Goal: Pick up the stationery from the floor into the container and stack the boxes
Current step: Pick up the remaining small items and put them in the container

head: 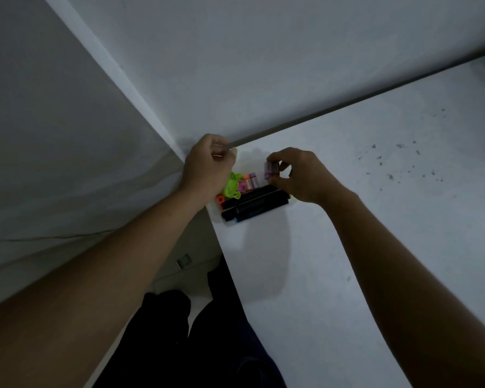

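Observation:
A clear plastic container (230,222) sits at the near-left corner of a white table (361,219). Inside lie black markers (252,204), a neon green piece (231,186), an orange piece (220,199) and small pink and purple items (249,180). My right hand (297,175) hovers over the container's far right end, fingertips pinched on a small purple item (270,169). My left hand (207,166) is curled over the container's far left end; whether it holds anything is hidden.
White walls meet in a corner just behind the container. Dark speckles mark the table at the right. Below the table's left edge are my dark trousers (207,331) and a small greenish object (183,260) on the pale floor.

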The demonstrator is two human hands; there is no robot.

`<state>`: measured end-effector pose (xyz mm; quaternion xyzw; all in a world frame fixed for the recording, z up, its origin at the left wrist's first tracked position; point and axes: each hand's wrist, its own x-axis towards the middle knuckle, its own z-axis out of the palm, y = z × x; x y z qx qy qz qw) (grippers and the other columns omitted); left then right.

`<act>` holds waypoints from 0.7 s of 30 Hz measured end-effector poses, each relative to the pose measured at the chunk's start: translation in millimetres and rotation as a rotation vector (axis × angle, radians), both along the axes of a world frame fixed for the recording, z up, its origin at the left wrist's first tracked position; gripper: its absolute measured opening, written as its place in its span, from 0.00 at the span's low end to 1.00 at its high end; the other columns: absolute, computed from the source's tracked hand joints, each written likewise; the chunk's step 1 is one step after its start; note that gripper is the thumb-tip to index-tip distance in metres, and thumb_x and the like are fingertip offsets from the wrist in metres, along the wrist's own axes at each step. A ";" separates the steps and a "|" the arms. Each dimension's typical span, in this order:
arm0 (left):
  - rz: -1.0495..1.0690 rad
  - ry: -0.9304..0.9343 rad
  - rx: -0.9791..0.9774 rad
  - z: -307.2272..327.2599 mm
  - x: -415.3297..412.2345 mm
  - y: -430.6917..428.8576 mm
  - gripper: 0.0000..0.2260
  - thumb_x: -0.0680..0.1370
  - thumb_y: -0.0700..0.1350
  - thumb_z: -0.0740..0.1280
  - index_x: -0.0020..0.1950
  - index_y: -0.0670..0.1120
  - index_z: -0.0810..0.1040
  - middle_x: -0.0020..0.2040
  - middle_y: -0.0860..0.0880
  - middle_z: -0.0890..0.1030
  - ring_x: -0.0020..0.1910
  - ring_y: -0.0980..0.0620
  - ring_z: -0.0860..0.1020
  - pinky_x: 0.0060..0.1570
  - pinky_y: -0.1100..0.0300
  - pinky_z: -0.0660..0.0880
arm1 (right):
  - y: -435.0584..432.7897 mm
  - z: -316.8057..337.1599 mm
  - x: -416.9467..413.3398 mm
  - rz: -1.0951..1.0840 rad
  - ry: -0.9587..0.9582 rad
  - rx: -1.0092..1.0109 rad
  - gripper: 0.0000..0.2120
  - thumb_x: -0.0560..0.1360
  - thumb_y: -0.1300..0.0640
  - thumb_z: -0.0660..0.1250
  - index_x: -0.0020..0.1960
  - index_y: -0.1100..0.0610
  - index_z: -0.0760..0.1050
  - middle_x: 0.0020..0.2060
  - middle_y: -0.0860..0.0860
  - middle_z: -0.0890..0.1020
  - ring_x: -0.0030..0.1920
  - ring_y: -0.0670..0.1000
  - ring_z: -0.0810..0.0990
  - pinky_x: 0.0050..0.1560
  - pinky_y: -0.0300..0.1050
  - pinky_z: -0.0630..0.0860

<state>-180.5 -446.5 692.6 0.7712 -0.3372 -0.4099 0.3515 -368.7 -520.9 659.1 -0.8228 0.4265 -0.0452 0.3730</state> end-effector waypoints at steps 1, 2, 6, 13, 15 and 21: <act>-0.008 -0.051 0.000 -3.9 3.7 4.9 0.10 0.77 0.46 0.67 0.57 0.45 0.76 0.51 0.48 0.80 0.46 0.54 0.78 0.51 0.58 0.76 | -1.2 -1.0 2.2 0.047 0.055 -0.012 0.16 0.71 0.58 0.72 0.58 0.58 0.77 0.53 0.55 0.80 0.49 0.51 0.78 0.45 0.36 0.73; -0.030 -0.082 0.018 -8.4 7.1 10.7 0.10 0.77 0.46 0.66 0.57 0.45 0.76 0.51 0.49 0.80 0.45 0.56 0.77 0.50 0.59 0.75 | -2.2 -1.4 5.5 0.094 0.111 -0.022 0.16 0.72 0.59 0.71 0.58 0.59 0.76 0.53 0.57 0.79 0.50 0.54 0.78 0.47 0.39 0.75; -0.114 -0.187 0.110 -26.3 18.4 32.0 0.11 0.78 0.44 0.65 0.59 0.43 0.76 0.56 0.45 0.77 0.51 0.52 0.74 0.50 0.61 0.69 | -4.9 -0.3 20.7 0.164 0.273 -0.055 0.15 0.74 0.60 0.68 0.60 0.60 0.75 0.54 0.58 0.78 0.53 0.58 0.77 0.55 0.51 0.76; -0.175 -0.158 0.202 -33.8 20.4 41.8 0.15 0.79 0.45 0.63 0.66 0.45 0.74 0.63 0.44 0.75 0.56 0.46 0.76 0.50 0.59 0.73 | -9.1 3.8 29.1 0.152 0.360 -0.012 0.23 0.73 0.60 0.69 0.67 0.58 0.71 0.61 0.58 0.75 0.59 0.57 0.75 0.58 0.50 0.74; -0.171 -0.139 0.210 -33.2 21.0 40.5 0.15 0.79 0.45 0.63 0.66 0.44 0.74 0.63 0.44 0.75 0.56 0.44 0.77 0.54 0.52 0.77 | -8.1 2.7 26.0 0.122 0.329 0.023 0.23 0.73 0.60 0.70 0.67 0.58 0.71 0.62 0.57 0.75 0.60 0.56 0.75 0.59 0.48 0.73; -0.162 -0.099 0.240 -34.6 23.4 39.6 0.16 0.80 0.46 0.62 0.67 0.45 0.72 0.65 0.43 0.74 0.54 0.39 0.79 0.56 0.46 0.77 | 2.0 -7.3 27.0 -0.022 0.296 -0.032 0.16 0.76 0.61 0.66 0.63 0.60 0.73 0.58 0.59 0.77 0.55 0.58 0.78 0.54 0.50 0.78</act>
